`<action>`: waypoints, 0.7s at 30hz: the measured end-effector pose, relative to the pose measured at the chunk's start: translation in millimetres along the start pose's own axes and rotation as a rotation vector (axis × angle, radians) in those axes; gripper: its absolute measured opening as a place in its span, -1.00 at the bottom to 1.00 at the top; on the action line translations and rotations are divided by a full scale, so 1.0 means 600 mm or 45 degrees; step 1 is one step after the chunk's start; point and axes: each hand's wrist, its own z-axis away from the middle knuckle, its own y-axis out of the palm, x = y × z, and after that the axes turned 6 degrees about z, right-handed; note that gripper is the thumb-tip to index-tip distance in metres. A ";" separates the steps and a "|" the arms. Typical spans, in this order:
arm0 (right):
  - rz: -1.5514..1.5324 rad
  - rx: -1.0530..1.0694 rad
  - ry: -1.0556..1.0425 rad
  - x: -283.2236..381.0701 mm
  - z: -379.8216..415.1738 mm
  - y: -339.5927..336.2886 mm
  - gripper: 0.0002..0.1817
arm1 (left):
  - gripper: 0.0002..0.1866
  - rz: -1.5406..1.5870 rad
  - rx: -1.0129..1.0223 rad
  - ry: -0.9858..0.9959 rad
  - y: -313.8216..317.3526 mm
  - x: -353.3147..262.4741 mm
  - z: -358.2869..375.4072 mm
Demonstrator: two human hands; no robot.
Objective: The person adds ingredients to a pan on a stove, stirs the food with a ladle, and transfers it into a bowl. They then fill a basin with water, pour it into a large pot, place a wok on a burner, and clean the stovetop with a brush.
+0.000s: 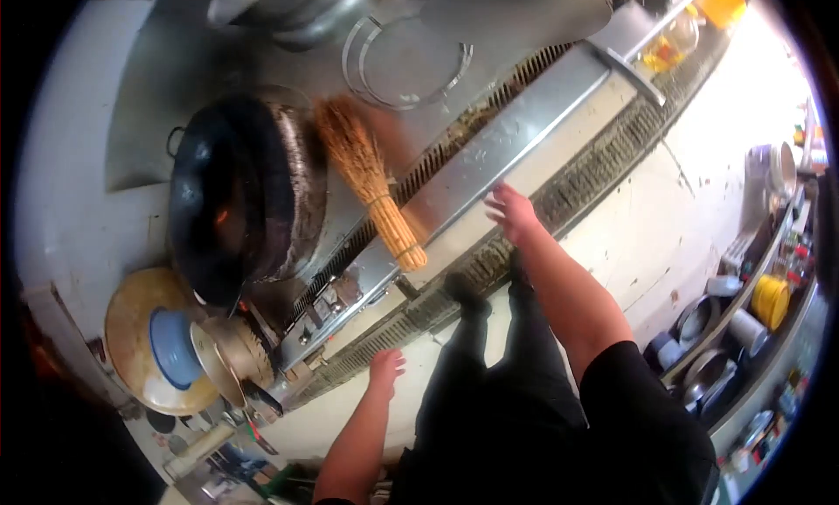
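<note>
My left hand (386,370) hangs in the air before the stove's front edge, empty, its fingers loosely apart. Farther to the right, my right hand (511,213) is raised near the steel edge (489,146), also empty with its fingers spread. Between the two, a bamboo wok brush (371,190) lies across the stove rim, its bristles toward the back and its bound handle end toward me. Neither hand touches it. Left of the brush, a large black wok (232,199) sits tilted on the burner, a small orange glow inside it.
A blue bowl (173,348) rests on a round yellowish board (131,330) at left. Metal rings (406,68) lie on the stovetop, with a steel pot (306,11) behind. A drain grate (603,151) runs along the floor. Shelves (743,330) with pans stand right.
</note>
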 end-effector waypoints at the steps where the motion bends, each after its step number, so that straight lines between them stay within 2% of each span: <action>1: 0.007 0.068 -0.058 -0.008 -0.006 0.012 -0.60 | -0.75 0.024 0.047 -0.001 0.008 0.004 -0.018; 4: -0.090 -0.053 -0.133 -0.036 -0.015 0.030 -0.49 | -0.75 0.075 0.109 -0.024 0.032 0.005 -0.052; 10: -0.204 -0.127 -0.196 -0.052 -0.018 0.034 -0.49 | -0.71 0.078 0.188 -0.183 0.019 0.042 -0.141; 12: -0.022 -0.006 -0.220 -0.059 -0.005 0.017 -0.46 | -0.70 0.132 0.199 -0.246 0.013 0.065 -0.218; 13: 0.138 0.008 -0.223 -0.070 -0.009 -0.003 -0.43 | -0.68 0.214 0.186 -0.299 0.011 0.061 -0.235; 14: 0.130 -0.015 -0.222 -0.088 -0.011 -0.013 -0.43 | -0.68 0.195 0.197 -0.310 0.006 0.057 -0.250; 16: 0.127 0.065 0.013 -0.114 -0.008 -0.017 -0.40 | -0.66 0.805 0.168 -0.431 0.035 0.009 -0.271; 17: 0.049 0.119 0.074 -0.134 -0.002 -0.009 -0.40 | -0.66 0.799 0.168 -0.442 0.044 -0.009 -0.274; 19: -0.043 0.158 0.084 -0.166 0.004 0.010 -0.40 | -0.64 1.084 0.062 -0.209 0.060 -0.038 -0.285; 20: -0.085 0.188 0.078 -0.180 0.002 0.019 -0.41 | -0.64 1.081 0.061 -0.210 0.063 -0.047 -0.289; 21: -0.089 0.188 0.079 -0.180 0.010 0.030 -0.41 | -0.63 1.249 0.098 -0.274 0.062 -0.051 -0.297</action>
